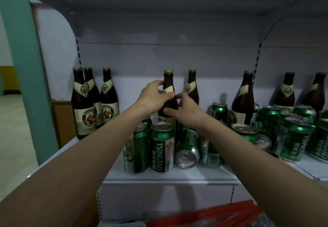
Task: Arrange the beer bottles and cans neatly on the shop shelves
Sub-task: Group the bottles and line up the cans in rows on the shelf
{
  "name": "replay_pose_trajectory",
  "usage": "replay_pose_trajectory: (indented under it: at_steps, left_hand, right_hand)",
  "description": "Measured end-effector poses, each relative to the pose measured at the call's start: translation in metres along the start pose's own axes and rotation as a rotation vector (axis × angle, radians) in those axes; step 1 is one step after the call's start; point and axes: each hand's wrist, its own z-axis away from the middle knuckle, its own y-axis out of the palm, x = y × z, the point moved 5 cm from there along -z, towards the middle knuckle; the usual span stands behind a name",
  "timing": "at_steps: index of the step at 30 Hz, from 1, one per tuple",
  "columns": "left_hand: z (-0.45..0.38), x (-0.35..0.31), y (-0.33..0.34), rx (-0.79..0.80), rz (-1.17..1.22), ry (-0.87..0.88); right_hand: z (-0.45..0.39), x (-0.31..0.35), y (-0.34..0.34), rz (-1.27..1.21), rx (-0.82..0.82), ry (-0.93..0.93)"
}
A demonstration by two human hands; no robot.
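A brown beer bottle (168,82) with a gold cap stands upright in the middle of the white shelf (177,175). My left hand (153,97) grips its shoulder from the left. My right hand (182,109) holds its body from the right, thumb across the front. Three matching bottles (90,102) stand together at the shelf's left end. Another bottle (192,86) stands just right of the held one. Green Tsingtao cans (162,146) stand in front, and one can (186,154) lies on its side.
More brown bottles (244,98) and a crowd of green cans (296,138) fill the shelf's right half. A shelf underside hangs overhead. A teal post (26,66) borders the left. Red packaging (221,214) lies on the level below.
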Motion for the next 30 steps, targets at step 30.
replay_pose_trajectory:
  at_steps: [30]
  left_hand:
    - [-0.026, -0.081, -0.085, -0.357, 0.165, 0.162]
  right_hand:
    - [-0.019, 0.065, 0.005, -0.527, -0.09, -0.208]
